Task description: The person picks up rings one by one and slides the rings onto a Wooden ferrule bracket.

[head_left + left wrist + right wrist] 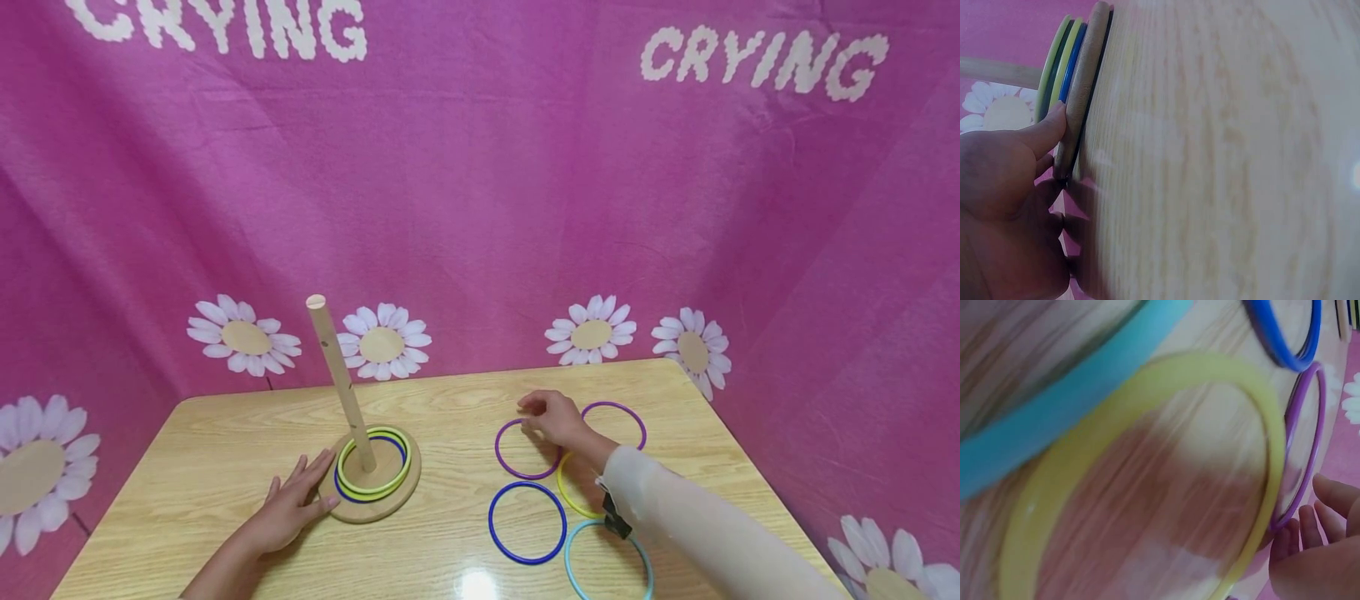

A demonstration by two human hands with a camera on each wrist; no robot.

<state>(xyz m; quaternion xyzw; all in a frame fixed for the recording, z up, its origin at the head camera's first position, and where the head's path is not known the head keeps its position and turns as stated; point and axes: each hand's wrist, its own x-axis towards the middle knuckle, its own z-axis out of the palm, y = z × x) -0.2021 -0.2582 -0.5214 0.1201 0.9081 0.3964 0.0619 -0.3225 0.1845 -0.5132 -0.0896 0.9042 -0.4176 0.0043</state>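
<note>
My left hand (pixel 288 512) rests at the left edge of a round wooden base (pixel 401 503), fingers extended along its side and thumb touching the rim. From the base rises a wooden peg (pixel 339 367), slightly tilted in the head view. Several yellow-green, dark and blue rings (pixel 1055 59) lie stacked around the peg's foot. On the right, my right hand (pixel 558 419) reaches over a purple ring (pixel 528 477) lying on the table. Its thumb and fingers are loosely bent and apart, right at the ring's far rim.
A blue ring (pixel 527 562), a yellow ring (pixel 559 482), a light blue ring (pixel 567 554) and another purple ring (pixel 643 425) lie around and under the right forearm. A pink flowered cloth (pixel 480 208) hangs behind and beside the wooden table (pixel 450 400).
</note>
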